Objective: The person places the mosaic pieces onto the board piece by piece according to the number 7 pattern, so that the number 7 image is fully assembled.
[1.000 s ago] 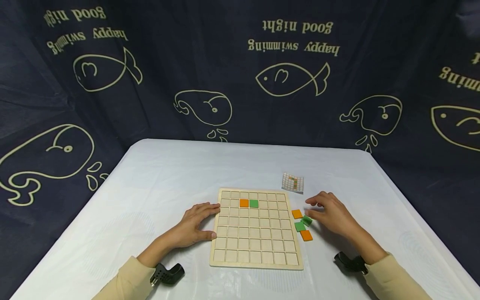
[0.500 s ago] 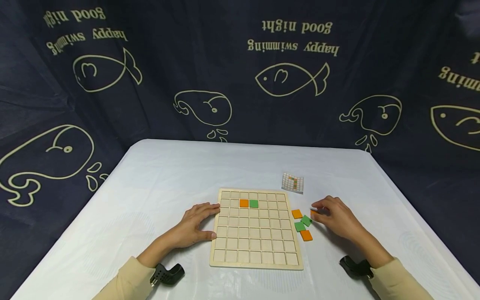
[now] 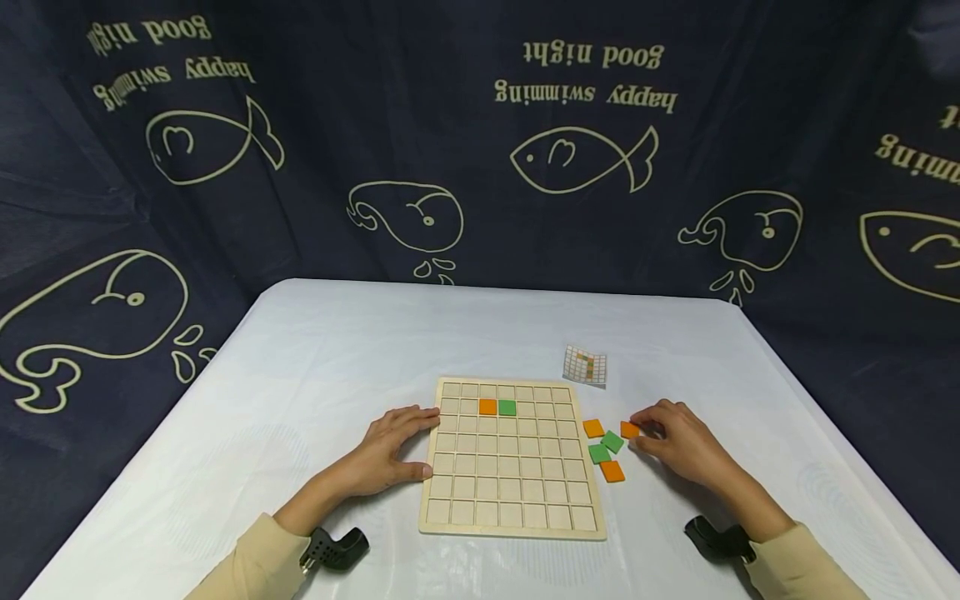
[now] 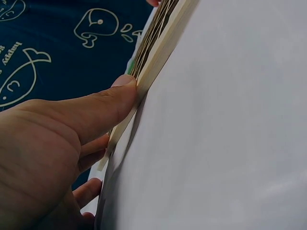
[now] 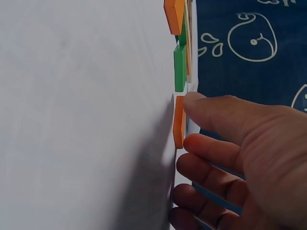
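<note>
Pinched at Its Edges: Right Hand (image 3: 678, 446) Holds an Orange Tile (image 3: 629, 429) at the Table

Thumb and forefinger, a tile's breadth apart, meet the sides of the orange tile, to the right of a wooden board (image 3: 487, 487); whether the piece is slightly raised from the white table (image 3: 300, 358) cannot be told. Across the board, the left hand (image 3: 392, 450) lies with fingers extended and thumb resting on the left rim, gripping nothing. Two green tiles (image 3: 612, 442) and two loose orange tiles (image 3: 612, 471) sit in a close group between the board and the right hand. On the grid, an orange square (image 3: 488, 407) and a green square (image 3: 507, 407) occupy adjoining cells in the second row from the far edge. Beyond the board's far right corner lies a small printed card (image 3: 585, 367) bearing a colored grid. Dark blue cloth (image 3: 315, 100), printed with fish, whales and upside-down lettering, hangs behind.
</note>
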Demonstrator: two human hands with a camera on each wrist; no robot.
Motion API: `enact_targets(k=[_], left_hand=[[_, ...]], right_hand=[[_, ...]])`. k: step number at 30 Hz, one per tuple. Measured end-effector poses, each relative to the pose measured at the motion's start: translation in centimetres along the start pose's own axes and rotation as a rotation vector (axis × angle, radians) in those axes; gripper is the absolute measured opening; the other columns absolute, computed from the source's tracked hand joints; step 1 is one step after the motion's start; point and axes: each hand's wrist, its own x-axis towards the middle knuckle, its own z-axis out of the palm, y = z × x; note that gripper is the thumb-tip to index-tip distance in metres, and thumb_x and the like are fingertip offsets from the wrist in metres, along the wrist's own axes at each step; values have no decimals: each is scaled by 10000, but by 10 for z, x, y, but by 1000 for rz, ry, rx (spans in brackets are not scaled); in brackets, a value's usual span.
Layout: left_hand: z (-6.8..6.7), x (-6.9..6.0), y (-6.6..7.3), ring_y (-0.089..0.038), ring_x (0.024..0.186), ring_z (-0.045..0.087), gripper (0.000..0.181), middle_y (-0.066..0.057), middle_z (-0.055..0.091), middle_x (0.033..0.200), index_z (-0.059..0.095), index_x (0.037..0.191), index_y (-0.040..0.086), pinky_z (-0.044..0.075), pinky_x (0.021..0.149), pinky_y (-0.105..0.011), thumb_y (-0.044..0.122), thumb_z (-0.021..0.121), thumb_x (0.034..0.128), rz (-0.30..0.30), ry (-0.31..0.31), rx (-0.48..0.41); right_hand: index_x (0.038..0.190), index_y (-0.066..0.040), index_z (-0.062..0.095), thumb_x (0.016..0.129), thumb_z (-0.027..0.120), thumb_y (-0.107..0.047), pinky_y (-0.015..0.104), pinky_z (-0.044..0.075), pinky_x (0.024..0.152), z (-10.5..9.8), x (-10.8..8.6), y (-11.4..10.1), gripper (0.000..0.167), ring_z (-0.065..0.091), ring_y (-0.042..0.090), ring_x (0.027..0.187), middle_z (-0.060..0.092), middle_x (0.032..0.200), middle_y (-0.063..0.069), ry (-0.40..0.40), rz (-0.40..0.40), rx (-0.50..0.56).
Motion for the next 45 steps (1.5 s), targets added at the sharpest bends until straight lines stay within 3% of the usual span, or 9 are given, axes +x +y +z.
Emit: enact_targets(k=[37,45], left_hand=[[0,0,1,-371,1407,255,692,-61,387,1499,460,1389,88,165,1069,-601,329,735,801,7,9,7],[0,0,0,-369,1407,257,693,-59,389,1498,459,1390,89,165,1068,-601,332,734,801,9,10,8]], right_hand=[[971,-86,710,791,725,-146,280,369,672,3,0,6,190,457,131,798,585,846,-20,29,-27,-10],[972,-90,711,787,730,-142,294,398,688,-1,4,0,193,482,140,822,600,864,-16,58,-39,1]])
